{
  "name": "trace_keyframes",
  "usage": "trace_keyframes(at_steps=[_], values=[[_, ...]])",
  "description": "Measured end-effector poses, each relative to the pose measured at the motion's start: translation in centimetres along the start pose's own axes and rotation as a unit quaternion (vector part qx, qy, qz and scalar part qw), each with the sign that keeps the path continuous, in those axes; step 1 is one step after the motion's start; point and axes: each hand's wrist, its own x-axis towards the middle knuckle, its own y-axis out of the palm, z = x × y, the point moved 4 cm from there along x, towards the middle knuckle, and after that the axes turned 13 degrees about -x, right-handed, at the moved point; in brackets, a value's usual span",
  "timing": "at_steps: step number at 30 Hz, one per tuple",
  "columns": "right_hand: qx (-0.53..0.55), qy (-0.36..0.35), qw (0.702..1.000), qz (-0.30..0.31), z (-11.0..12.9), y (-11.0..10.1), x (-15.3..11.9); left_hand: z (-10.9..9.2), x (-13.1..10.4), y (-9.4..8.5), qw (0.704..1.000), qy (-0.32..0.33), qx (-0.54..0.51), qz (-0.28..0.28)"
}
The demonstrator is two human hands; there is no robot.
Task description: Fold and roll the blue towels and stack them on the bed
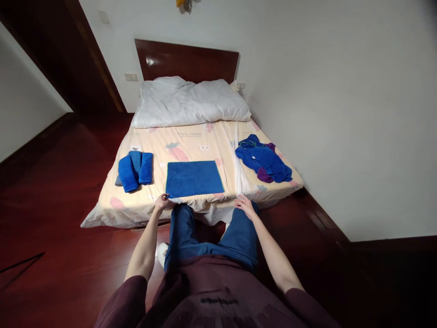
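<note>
A blue towel (194, 178) with a thin green edge lies spread flat on the bed, its long side along the near edge. My left hand (161, 202) is at the towel's near left corner, with thumb and fingers pinched on it. To the right of the towel, my right hand (245, 207) is over the bed's edge by my knee, fingers apart and holding nothing. Several rolled or folded blue towels (135, 169) lie together on the left. On the right is a loose heap of crumpled blue towels (262, 159), with purple ones showing among them.
The bed (150, 136) has a pale patterned sheet, with a white strip of cloth (238, 168) running down its right part. A white quilt (191, 102) is bunched by the dark wooden headboard (187, 59). White walls and a dark red floor (68, 196) surround it.
</note>
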Motion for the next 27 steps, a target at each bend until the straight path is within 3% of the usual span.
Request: trace_keyframes(at_steps=[3, 6, 9, 14, 18, 22, 27], values=[[-0.097, -0.074, 0.992, -0.040, 0.5, -1.4, 0.3, 0.0, -0.1, 0.0, 0.999, -0.014, 0.024, -0.027], [-0.225, -0.166, 0.958, -0.061, 0.9, -2.1, 0.3, -0.1, -0.1, -0.2, 0.997, -0.008, 0.060, -0.051], [-0.287, -0.211, 0.932, -0.064, 0.8, -2.0, 0.4, -0.4, 0.0, -0.6, 0.993, 0.012, 0.100, -0.065], [-0.300, -0.222, 0.926, -0.063, 1.2, -0.3, 1.5, -1.3, 0.0, -0.9, 0.980, 0.054, 0.174, -0.081], [-0.286, -0.248, 0.924, -0.056, 2.7, 1.8, 3.4, -2.3, 0.3, -0.2, 0.968, 0.086, 0.233, -0.026], [-0.299, -0.265, 0.917, -0.010, 3.8, 3.3, 5.8, -3.0, 1.1, -0.3, 0.958, 0.058, 0.281, -0.009], [-0.362, -0.304, 0.881, 0.033, 4.3, 4.3, 7.7, -2.9, 1.4, -0.8, 0.947, 0.011, 0.319, -0.012]])
